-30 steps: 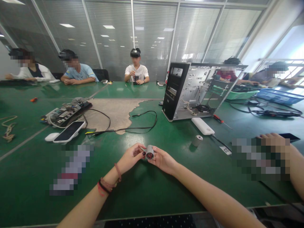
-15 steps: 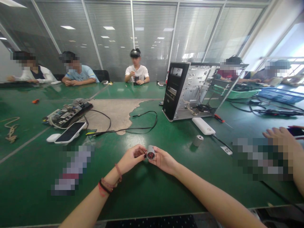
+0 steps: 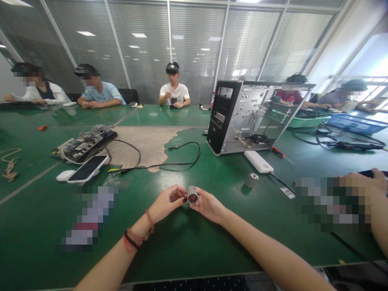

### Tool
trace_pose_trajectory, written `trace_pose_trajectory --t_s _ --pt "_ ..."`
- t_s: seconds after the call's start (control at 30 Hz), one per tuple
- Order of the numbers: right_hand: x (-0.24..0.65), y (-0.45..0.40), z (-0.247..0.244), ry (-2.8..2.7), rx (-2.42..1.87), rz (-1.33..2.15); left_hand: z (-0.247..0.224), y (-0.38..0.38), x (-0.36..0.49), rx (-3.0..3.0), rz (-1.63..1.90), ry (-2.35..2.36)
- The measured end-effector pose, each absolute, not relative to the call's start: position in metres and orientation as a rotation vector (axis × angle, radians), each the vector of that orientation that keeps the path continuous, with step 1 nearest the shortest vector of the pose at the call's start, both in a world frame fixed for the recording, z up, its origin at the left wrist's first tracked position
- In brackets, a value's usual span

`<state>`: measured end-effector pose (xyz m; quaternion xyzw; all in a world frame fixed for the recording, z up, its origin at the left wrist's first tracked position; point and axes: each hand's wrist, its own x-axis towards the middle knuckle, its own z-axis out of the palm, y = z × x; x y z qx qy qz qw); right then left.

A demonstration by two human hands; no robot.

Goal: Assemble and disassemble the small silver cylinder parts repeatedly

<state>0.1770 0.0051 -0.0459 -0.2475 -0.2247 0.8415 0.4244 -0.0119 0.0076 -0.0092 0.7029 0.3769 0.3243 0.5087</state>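
A small grey metal cylinder [image 3: 192, 193] is held just above the table, its round end with reddish parts inside facing me. My right hand [image 3: 209, 205] grips it from the right, thumb and fingers closed on its side. From the left, my left hand [image 3: 172, 199] meets it with curled fingers; the dark-nailed thumb touches its lower left edge. Part of those fingers is hidden behind the thumb. Another short metal cylinder [image 3: 252, 180] with holes in its top stands upright on the table to the right.
Behind stands an opened computer case [image 3: 224, 121], with a white power bank [image 3: 258, 161] and a screwdriver [image 3: 281, 154] nearby. A phone [image 3: 87, 169], black cable [image 3: 184, 163] and circuit assembly [image 3: 83, 143] lie left. A co-worker's hand [image 3: 360, 184] is at right; several people sit around the table.
The view has shifted slightly. Both my hands keep their hold on the cylinder, with almost no movement.
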Motion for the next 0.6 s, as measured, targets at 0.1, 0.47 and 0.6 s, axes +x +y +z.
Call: trace_pose_trajectory --t_s 0.1,0.47,0.6 --pt "0.177 0.002 -0.044 -0.53 -0.616 2.118 -0.008 0.007 -0.012 1.709 0.771 0.915" --pt "0.173 -0.006 -0.031 -0.689 -0.682 1.897 -0.005 0.006 -0.011 1.679 0.767 0.88" --pt "0.176 -0.007 -0.026 -1.065 -0.781 1.589 -0.004 0.007 -0.01 1.59 0.778 0.87"
